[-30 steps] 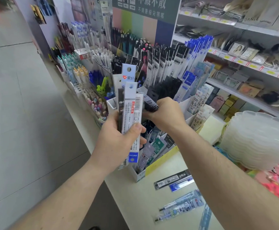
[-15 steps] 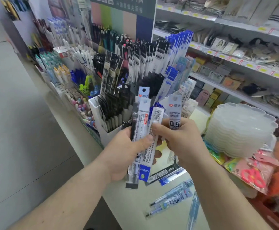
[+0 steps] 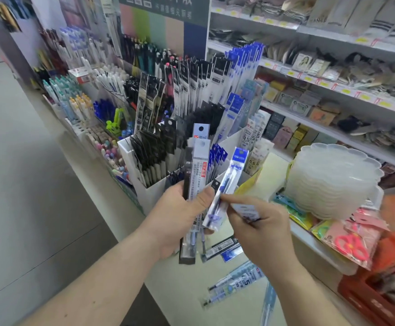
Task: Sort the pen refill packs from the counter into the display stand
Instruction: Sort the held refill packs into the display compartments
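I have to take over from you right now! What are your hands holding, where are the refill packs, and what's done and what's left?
Left hand: grips a fan of refill packs, held upright in front of the display stand.
Right hand: pinches a blue refill pack that leans against the fan, with another pack tucked under its fingers.
Counter: a black pack and a blue pack lie just below the hands; pale blue packs lie nearer you.
Done: the stand's compartments already hold many packs.
Left: slot the held packs into matching compartments, then pick up those on the counter.
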Demonstrator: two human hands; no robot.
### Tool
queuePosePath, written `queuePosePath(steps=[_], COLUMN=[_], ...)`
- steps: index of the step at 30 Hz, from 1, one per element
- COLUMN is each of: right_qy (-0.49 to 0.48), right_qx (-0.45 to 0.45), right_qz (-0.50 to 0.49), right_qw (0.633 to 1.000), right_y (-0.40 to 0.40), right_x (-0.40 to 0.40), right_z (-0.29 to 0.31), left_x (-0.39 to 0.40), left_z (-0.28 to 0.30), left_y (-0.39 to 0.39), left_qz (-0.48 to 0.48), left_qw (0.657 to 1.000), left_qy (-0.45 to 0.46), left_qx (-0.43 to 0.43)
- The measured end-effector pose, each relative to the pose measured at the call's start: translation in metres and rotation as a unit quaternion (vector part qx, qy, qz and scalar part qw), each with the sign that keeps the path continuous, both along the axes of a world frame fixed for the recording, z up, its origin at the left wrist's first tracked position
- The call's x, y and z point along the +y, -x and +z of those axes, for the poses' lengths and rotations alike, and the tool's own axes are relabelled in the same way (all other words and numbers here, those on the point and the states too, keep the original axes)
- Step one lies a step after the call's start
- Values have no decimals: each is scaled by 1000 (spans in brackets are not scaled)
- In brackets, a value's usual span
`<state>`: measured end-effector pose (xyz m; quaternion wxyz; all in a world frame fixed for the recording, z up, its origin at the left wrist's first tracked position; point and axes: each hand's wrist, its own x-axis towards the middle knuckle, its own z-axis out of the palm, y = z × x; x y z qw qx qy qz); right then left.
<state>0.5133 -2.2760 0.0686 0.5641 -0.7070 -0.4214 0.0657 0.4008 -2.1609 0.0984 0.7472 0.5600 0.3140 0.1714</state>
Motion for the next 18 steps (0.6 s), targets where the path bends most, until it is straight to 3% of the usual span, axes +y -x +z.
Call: queuePosePath(steps=[3,7,10,13,18], right_qy=[-15,-45,24,60,23], right_qx=[-19,221,361,326,200], right_qz=[19,-76,5,24,-137], right_qw=[1000,971,932,943,970], right_y=[2,-7,-21,-36,-73], right_x=[-2,8,20,26,25], right_z=[-3,14,23,23,26], left_x=[2,6,9,12,28], left_z=[-5,-6,-7,-5,-8], left_y=[2,5,7,8,15], left_qz=[-10,-28,-53,-29,78], left_qw=[999,994,988,984,980], left_qy=[-43,-92,-123,-150,-162], left_qx=[24,51,74,92,90])
